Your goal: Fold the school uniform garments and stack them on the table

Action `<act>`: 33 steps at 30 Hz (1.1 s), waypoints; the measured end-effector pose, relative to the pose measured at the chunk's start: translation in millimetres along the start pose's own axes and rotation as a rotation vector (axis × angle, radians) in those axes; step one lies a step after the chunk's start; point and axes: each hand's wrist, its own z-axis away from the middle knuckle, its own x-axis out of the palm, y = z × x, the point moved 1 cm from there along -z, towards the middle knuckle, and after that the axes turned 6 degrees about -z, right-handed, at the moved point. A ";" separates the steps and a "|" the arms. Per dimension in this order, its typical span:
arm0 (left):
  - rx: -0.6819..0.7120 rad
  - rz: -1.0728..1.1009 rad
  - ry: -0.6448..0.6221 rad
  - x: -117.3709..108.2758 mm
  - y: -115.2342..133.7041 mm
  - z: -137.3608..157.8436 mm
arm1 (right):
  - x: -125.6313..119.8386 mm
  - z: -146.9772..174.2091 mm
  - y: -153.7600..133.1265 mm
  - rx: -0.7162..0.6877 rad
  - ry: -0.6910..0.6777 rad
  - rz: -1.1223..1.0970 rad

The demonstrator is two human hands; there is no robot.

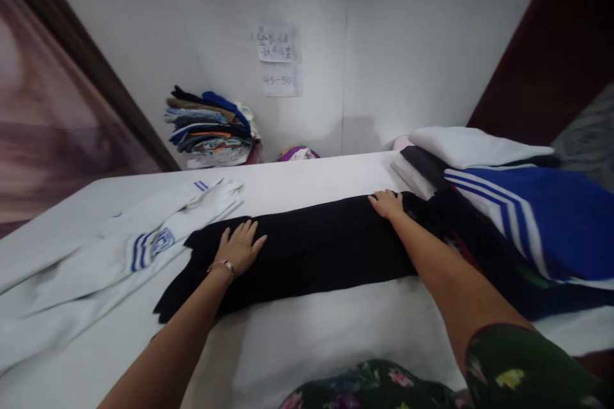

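A black garment (326, 249), folded into a long strip, lies across the white table in front of me; its exact kind I cannot make out. My left hand (240, 248) rests flat on its left part, fingers stretched out, with a bracelet at the wrist. Near the far right edge of the same cloth, my right hand (386, 204) lies with its fingers spread on the fabric. Neither hand grips anything. The right forearm covers part of the garment's right end, where it meets other dark clothes.
A white garment with blue stripes (163, 243) spreads over the left of the table (288, 185). At the right lies a heap with a blue striped garment (566, 217) and a white one (480, 147). Folded clothes (211, 124) are stacked beyond the far edge, by the wall with paper notes (279, 45).
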 end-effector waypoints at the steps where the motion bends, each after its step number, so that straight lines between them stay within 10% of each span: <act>1: 0.001 0.010 0.005 -0.1 0.8 0.9 | 4.1 0.6 2.2 0.002 0.005 0.001; 16: -0.222 0.189 0.069 -33.7 -32.0 -12.0 | 30.5 -6.8 17.3 0.004 0.125 0.021; 22: -0.319 0.261 -0.155 -35.5 -86.7 -37.8 | 27.0 -4.6 14.9 0.018 0.089 0.047; 33: -0.329 0.306 -0.337 -26.0 -111.1 -49.0 | 29.0 -5.8 16.4 0.025 0.081 0.098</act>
